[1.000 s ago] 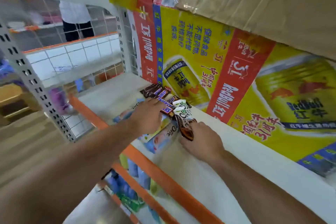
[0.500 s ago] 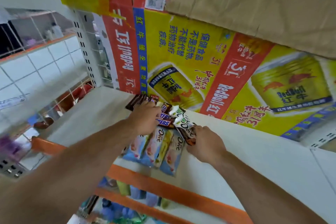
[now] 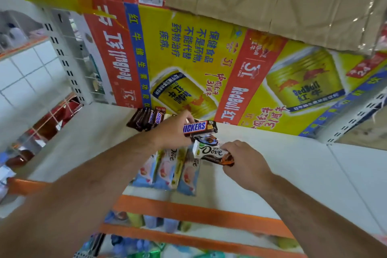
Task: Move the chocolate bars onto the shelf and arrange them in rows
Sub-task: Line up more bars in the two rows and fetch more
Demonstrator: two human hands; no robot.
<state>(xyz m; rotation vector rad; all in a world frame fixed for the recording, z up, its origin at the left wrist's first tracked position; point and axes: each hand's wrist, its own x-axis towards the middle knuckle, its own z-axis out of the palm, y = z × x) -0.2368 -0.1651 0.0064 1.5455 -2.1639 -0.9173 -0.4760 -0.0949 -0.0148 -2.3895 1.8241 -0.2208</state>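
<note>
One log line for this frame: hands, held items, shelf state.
left hand: grips Snickers bar | right hand: grips Dove bar | shelf: Snickers row behind, pale Dove row in front

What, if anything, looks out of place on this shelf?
The dark brown Snickers bars at the back of the white shelf lean in a loose heap, unlike the pale blue Dove bars lying side by side.

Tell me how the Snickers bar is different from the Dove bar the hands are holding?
The Snickers bar is brown with blue block letters; the Dove bar is part white with curly letters. The left hand holds the Snickers bar; the right hand holds the Dove bar. The Snickers bar is further back, the Dove bar nearer. Both are wrapped chocolate bars held above the shelf.
</note>
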